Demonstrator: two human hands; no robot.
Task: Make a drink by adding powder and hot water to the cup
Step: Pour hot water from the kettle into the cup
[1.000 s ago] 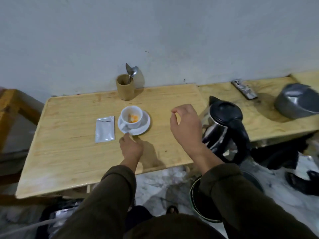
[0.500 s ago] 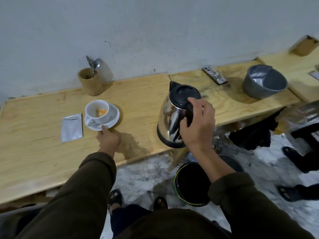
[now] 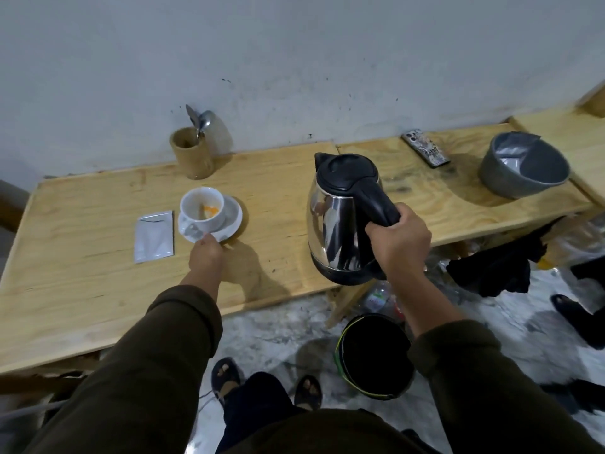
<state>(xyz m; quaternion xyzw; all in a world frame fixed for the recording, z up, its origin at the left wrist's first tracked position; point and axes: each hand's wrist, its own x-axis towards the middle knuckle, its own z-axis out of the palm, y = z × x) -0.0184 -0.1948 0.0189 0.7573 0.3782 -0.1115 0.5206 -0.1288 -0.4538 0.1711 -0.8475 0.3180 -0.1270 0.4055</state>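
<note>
A white cup (image 3: 202, 208) with orange powder inside stands on a white saucer (image 3: 233, 215) on the wooden table (image 3: 82, 283). My left hand (image 3: 206, 255) grips the saucer's near rim. To the right, my right hand (image 3: 397, 239) is closed around the black handle of a steel electric kettle (image 3: 340, 217) with a black lid, its base close to the table's front edge. A flat silver sachet (image 3: 154, 236) lies just left of the saucer.
A wooden holder (image 3: 192, 153) with spoons stands by the wall behind the cup. On the right bench lie a phone (image 3: 425, 147) and a grey bowl (image 3: 523, 165). A black bucket (image 3: 375, 355) sits on the floor below the kettle.
My right hand went from hovering open to gripping the kettle handle, then slid lower on it. The left hand stayed at the saucer's rim. The view shifted.
</note>
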